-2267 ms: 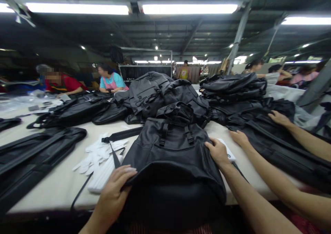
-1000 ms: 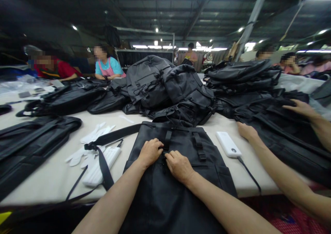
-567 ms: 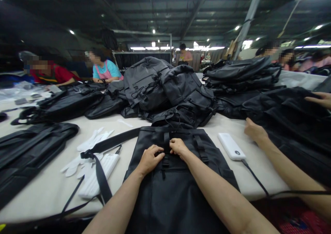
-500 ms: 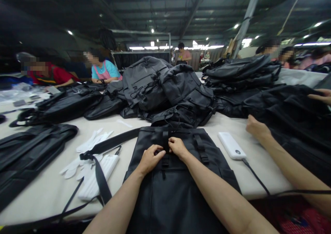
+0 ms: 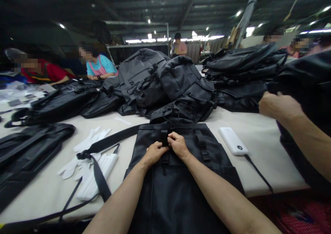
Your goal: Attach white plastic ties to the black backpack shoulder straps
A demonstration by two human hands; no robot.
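A black backpack (image 5: 181, 189) lies flat in front of me, its top pointing away across the table. Two webbing straps run down its upper part. The left strap (image 5: 164, 136) is pinched between my left hand (image 5: 156, 152) and my right hand (image 5: 178, 145), whose fingertips meet at its edge. Both hands are closed. To the right, the second strap (image 5: 202, 145) with its buckle lies on the bag, untouched. Below the hands hangs a small zip pull (image 5: 164, 171).
Black backpacks are heaped (image 5: 165, 82) behind. At left lie white gloves (image 5: 93, 139), a white power bank (image 5: 99, 178) and a loose strap (image 5: 99, 178). Another white power bank (image 5: 234, 141) with a cable is at right. A co-worker's hand (image 5: 280, 106) holds up a black bag (image 5: 305, 89).
My left hand has moved right and up to the strap, its fingers now closed beside my right hand's. The co-worker's hand at right has risen, lifting the black bag.
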